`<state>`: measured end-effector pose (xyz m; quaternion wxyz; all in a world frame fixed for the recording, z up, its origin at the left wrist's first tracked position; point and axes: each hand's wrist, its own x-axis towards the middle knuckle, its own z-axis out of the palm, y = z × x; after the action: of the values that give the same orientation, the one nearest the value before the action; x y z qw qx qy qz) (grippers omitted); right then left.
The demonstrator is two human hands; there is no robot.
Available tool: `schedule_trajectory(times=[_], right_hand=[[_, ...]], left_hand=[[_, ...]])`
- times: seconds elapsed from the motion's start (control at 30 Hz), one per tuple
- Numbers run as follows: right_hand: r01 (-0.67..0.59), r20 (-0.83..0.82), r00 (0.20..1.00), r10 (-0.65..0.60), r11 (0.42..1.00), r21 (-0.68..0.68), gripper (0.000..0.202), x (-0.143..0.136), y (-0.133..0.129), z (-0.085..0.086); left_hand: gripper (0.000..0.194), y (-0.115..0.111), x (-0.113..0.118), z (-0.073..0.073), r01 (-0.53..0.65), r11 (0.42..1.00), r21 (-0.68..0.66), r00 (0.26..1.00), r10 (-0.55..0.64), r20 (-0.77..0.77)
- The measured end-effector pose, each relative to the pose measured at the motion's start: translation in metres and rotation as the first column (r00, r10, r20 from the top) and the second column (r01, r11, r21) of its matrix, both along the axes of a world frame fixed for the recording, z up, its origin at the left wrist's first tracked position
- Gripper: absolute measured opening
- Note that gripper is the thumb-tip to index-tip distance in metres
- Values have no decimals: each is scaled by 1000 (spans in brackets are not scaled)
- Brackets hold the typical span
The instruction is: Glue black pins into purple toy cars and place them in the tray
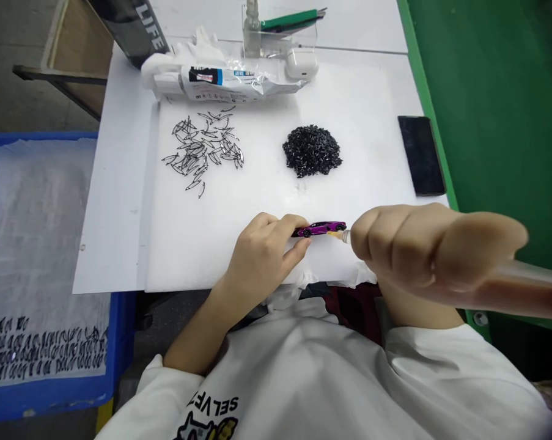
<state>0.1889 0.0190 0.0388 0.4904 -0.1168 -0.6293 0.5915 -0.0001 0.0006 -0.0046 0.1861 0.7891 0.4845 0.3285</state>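
Note:
A small purple toy car (320, 228) lies lengthwise near the front of the white board, its side turned up towards me. My left hand (269, 250) pinches its left end between thumb and fingers. Wrapped in a fist, my right hand (422, 244) grips a clear dispensing syringe (532, 284) with a reddish-brown tint; its barrel runs out to the right edge. The syringe's yellow-orange nozzle (334, 234) points left and is at the car's lower side, near the right wheel. I cannot tell whether it touches.
Thin black-rimmed clear pieces (202, 146) lie scattered left; a pile of tiny black parts (311, 151) sits mid-board. Behind are a white tube package (243, 84), a white earbud case (302, 63) and a dark bottle (131, 27). A phone (421, 156) lies right, a blue tray (69, 397) left.

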Motion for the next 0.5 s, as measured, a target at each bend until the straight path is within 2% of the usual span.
schedule_trajectory(times=[0.03,0.1,0.37,0.5], right_hand=[[-24,-35,999,28,995,102,40,-3,1,-4],[-46,-57,997,56,985,168,38,-6,4,-10],[-27,-41,999,33,991,129,45,-4,2,-13],[-22,-34,999,27,988,151,46,-7,3,-12]], left_hand=[[14,0,0,0,3,1000,-3,1000,-3,4],[14,0,0,0,10,1000,-12,1000,-10,13],[13,0,0,-1,1,1000,-30,1000,-1,4],[12,0,0,0,-6,1000,-28,1000,7,4]])
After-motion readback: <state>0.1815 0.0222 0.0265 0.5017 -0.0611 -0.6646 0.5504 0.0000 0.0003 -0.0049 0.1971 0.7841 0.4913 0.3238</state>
